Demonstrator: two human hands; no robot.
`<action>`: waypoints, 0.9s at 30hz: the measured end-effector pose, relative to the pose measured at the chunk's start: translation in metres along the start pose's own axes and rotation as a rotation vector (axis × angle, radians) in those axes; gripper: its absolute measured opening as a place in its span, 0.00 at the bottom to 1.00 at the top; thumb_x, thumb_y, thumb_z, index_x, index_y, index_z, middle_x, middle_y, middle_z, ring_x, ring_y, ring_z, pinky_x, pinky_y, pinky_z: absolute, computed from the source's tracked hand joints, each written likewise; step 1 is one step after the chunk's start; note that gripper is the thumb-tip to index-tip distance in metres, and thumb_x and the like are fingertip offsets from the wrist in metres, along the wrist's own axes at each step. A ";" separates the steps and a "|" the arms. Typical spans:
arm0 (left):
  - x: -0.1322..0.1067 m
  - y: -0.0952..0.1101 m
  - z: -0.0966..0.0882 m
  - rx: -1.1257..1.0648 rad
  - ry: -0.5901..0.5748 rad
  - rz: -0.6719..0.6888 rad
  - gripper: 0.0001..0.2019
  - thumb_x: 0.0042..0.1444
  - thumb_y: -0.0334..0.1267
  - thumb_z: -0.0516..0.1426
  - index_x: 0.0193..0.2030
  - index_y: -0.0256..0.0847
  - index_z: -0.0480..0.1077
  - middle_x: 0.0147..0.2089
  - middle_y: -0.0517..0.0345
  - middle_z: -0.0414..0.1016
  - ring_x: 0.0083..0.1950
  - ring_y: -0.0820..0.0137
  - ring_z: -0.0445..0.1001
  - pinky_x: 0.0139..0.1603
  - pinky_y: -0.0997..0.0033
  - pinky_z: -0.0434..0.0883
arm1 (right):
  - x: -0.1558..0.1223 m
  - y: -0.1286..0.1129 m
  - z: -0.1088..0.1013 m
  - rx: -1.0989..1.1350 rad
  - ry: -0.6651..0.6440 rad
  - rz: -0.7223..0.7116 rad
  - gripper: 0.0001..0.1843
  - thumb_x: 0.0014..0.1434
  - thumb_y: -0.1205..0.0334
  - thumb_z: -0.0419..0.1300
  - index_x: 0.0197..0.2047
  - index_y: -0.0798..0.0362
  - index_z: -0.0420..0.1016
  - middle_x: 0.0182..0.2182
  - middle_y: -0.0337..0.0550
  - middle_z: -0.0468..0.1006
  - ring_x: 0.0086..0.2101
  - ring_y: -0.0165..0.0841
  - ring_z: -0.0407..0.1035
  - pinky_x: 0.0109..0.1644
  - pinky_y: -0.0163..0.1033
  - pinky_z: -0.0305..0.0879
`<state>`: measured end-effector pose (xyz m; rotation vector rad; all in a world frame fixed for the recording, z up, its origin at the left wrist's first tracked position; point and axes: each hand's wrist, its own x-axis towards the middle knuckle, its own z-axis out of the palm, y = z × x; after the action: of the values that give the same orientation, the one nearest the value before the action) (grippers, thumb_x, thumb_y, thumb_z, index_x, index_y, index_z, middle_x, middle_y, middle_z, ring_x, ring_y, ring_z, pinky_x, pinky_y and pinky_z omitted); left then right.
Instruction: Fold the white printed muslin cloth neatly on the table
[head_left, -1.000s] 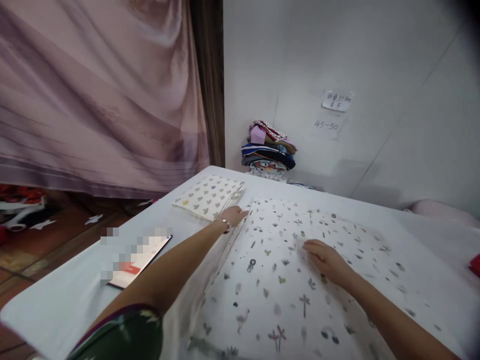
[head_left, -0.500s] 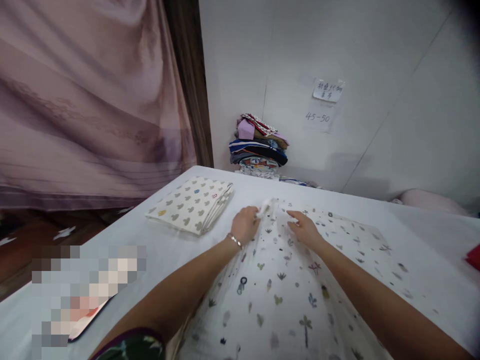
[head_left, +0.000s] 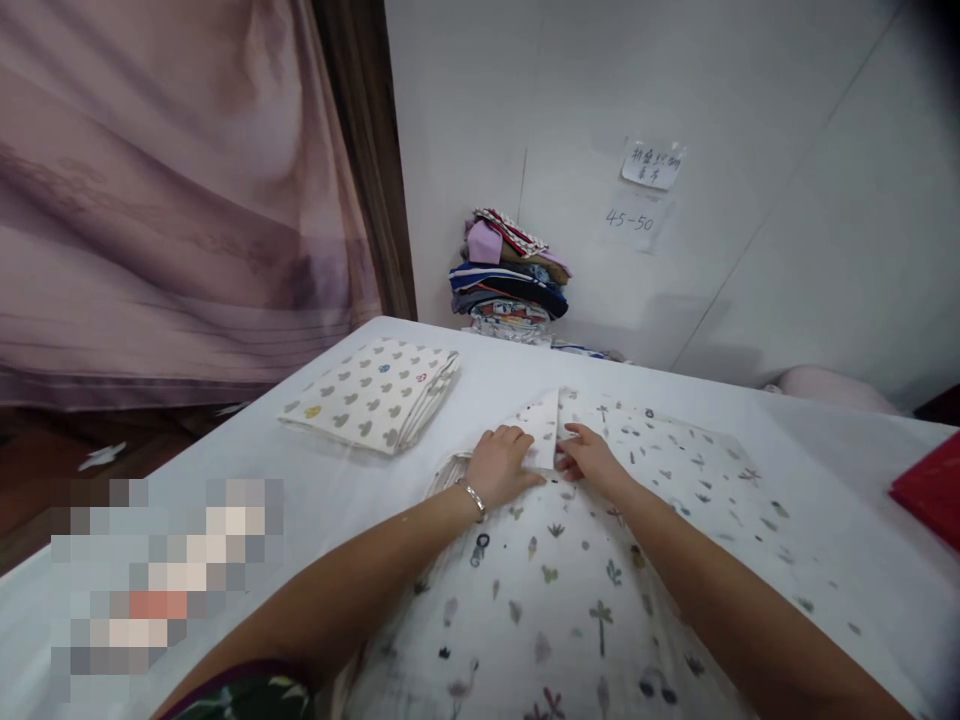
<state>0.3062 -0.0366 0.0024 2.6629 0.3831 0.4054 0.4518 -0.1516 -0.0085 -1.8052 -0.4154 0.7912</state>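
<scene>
A white muslin cloth (head_left: 555, 600) printed with small plants, palms and animals runs from the table down towards me. My left hand (head_left: 504, 468), with a bracelet at the wrist, lies palm down on a folded-over part of it, fingers stretched out. Beside it, my right hand (head_left: 594, 462) touches the cloth at the edge of that fold. Its fingers are slightly bent and apart, with their tips partly out of sight. A folded cream cloth (head_left: 371, 395) with grey mushroom-like shapes rests to the left of my hands.
Stacked folded textiles (head_left: 510, 270) stand against the wall behind the white table (head_left: 480, 375). Something red (head_left: 934, 490) sits at the right edge. A pixelated patch hides an item at lower left. A pink curtain (head_left: 172, 200) hangs on the left.
My left hand has gone from gripping the bunched cloth to lying flat nearer me. The cloth's far end now shows a flattened fold. More of the red item is in view.
</scene>
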 end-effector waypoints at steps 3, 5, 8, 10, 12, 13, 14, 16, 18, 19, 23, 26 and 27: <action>0.010 -0.003 0.003 -0.043 -0.042 -0.061 0.11 0.51 0.46 0.57 0.38 0.44 0.72 0.47 0.52 0.72 0.53 0.58 0.66 0.56 0.59 0.60 | -0.005 -0.004 0.005 0.133 -0.066 0.031 0.24 0.56 0.68 0.56 0.56 0.57 0.59 0.29 0.44 0.75 0.23 0.30 0.70 0.23 0.34 0.69; 0.024 -0.018 -0.003 -0.050 -0.021 -0.169 0.11 0.55 0.45 0.53 0.33 0.43 0.72 0.41 0.52 0.74 0.48 0.61 0.70 0.51 0.62 0.64 | -0.007 -0.004 0.007 0.220 -0.106 0.029 0.25 0.56 0.67 0.57 0.57 0.56 0.58 0.32 0.46 0.76 0.25 0.31 0.72 0.24 0.34 0.70; 0.051 -0.053 -0.027 -0.034 0.079 -0.403 0.18 0.60 0.43 0.44 0.37 0.38 0.72 0.38 0.49 0.75 0.40 0.63 0.73 0.41 0.64 0.67 | -0.010 -0.002 0.008 0.300 -0.155 -0.007 0.29 0.56 0.66 0.58 0.59 0.54 0.55 0.40 0.49 0.75 0.29 0.32 0.73 0.25 0.35 0.71; 0.067 -0.076 -0.045 -0.028 0.139 -0.549 0.20 0.61 0.40 0.40 0.44 0.34 0.70 0.38 0.46 0.76 0.39 0.63 0.74 0.39 0.65 0.68 | -0.012 0.001 0.009 0.292 -0.174 -0.039 0.29 0.56 0.65 0.58 0.60 0.54 0.55 0.42 0.50 0.75 0.29 0.32 0.73 0.25 0.34 0.71; 0.076 -0.090 -0.057 -0.023 0.198 -0.630 0.20 0.61 0.39 0.40 0.50 0.33 0.68 0.44 0.44 0.75 0.45 0.62 0.73 0.42 0.65 0.68 | -0.013 0.004 0.010 0.259 -0.187 -0.060 0.28 0.56 0.66 0.57 0.59 0.55 0.57 0.42 0.50 0.74 0.29 0.31 0.73 0.25 0.33 0.70; 0.078 -0.092 -0.060 -0.022 0.225 -0.640 0.20 0.62 0.40 0.41 0.52 0.35 0.66 0.47 0.45 0.74 0.48 0.62 0.72 0.45 0.66 0.67 | -0.013 0.006 0.011 0.243 -0.194 -0.064 0.27 0.56 0.66 0.57 0.59 0.54 0.57 0.42 0.50 0.74 0.29 0.30 0.72 0.25 0.32 0.70; 0.077 -0.092 -0.060 -0.023 0.245 -0.632 0.20 0.62 0.40 0.41 0.53 0.36 0.65 0.50 0.46 0.73 0.50 0.63 0.71 0.47 0.67 0.66 | -0.013 0.008 0.012 0.231 -0.203 -0.067 0.27 0.56 0.67 0.56 0.59 0.53 0.57 0.42 0.49 0.74 0.29 0.30 0.72 0.25 0.32 0.70; 0.073 -0.085 -0.054 -0.033 0.246 -0.569 0.19 0.62 0.41 0.41 0.52 0.40 0.66 0.50 0.51 0.74 0.51 0.66 0.71 0.49 0.69 0.65 | -0.011 0.009 0.013 0.219 -0.221 -0.064 0.29 0.55 0.67 0.57 0.60 0.52 0.57 0.43 0.49 0.74 0.28 0.30 0.72 0.24 0.32 0.69; 0.064 -0.073 -0.043 -0.051 0.190 -0.465 0.17 0.61 0.42 0.44 0.46 0.42 0.70 0.45 0.55 0.76 0.47 0.67 0.72 0.47 0.70 0.66 | -0.009 0.007 0.015 0.210 -0.218 -0.058 0.30 0.54 0.67 0.57 0.60 0.53 0.56 0.43 0.49 0.74 0.26 0.29 0.72 0.22 0.32 0.67; 0.059 -0.066 -0.037 -0.061 0.150 -0.404 0.16 0.60 0.44 0.46 0.43 0.42 0.72 0.43 0.56 0.76 0.45 0.67 0.72 0.46 0.71 0.66 | -0.007 0.005 0.016 0.201 -0.205 -0.050 0.31 0.54 0.67 0.57 0.61 0.54 0.56 0.42 0.50 0.74 0.25 0.29 0.71 0.20 0.32 0.65; 0.042 -0.041 -0.013 -0.063 0.018 -0.160 0.17 0.49 0.48 0.58 0.44 0.45 0.73 0.46 0.58 0.75 0.50 0.64 0.70 0.51 0.69 0.65 | -0.003 -0.003 0.020 0.167 -0.140 -0.073 0.31 0.52 0.66 0.56 0.60 0.56 0.56 0.39 0.48 0.75 0.21 0.27 0.68 0.16 0.30 0.59; 0.040 -0.030 0.000 0.062 -0.041 -0.045 0.23 0.45 0.47 0.61 0.50 0.44 0.69 0.51 0.53 0.72 0.54 0.59 0.67 0.53 0.63 0.63 | -0.002 -0.003 0.021 0.135 -0.140 -0.186 0.31 0.52 0.64 0.55 0.60 0.54 0.56 0.40 0.46 0.75 0.22 0.26 0.68 0.17 0.29 0.58; 0.041 -0.029 0.002 0.104 -0.045 -0.041 0.22 0.47 0.45 0.60 0.50 0.43 0.69 0.51 0.51 0.71 0.54 0.58 0.67 0.53 0.62 0.64 | -0.003 -0.002 0.020 0.105 -0.140 -0.222 0.30 0.52 0.63 0.55 0.60 0.54 0.58 0.40 0.45 0.75 0.22 0.26 0.68 0.17 0.29 0.58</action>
<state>0.3390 0.0011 -0.0029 2.7547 0.4556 0.3203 0.4363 -0.1387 -0.0105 -1.5797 -0.6425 0.7703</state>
